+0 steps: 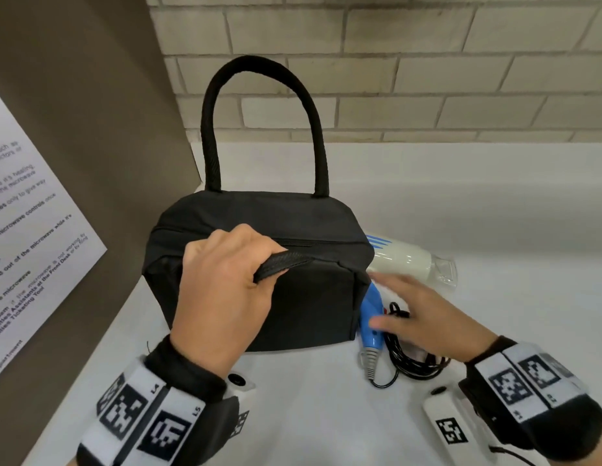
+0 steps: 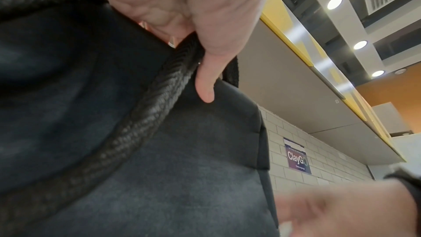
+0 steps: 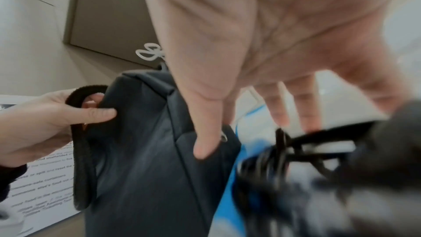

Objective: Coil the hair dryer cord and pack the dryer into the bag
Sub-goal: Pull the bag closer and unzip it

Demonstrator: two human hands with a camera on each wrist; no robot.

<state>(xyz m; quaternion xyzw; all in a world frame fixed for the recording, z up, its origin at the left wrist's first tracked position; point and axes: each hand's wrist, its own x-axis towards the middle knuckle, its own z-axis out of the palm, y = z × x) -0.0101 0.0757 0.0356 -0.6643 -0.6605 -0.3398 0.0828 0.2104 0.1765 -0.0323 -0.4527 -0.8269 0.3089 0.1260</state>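
L hand (image 1: 222, 290) is curling its grip round near strap (image 1: 279, 265) of black bag (image 1: 309, 297) on white bench (image 1: 326, 415). R hand (image 1: 424, 317), fingers spread, holding nothing, is hovering over blue-white dryer (image 1: 398, 260) & coiled cord (image 1: 410, 361) at bag's 3 o'clock.

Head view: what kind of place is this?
Probably a shared pantry or break room: a white counter against a brick-tile wall, a printed notice with microwave rules mentioning a front desk, and a "ClayGo" poster on the wall.
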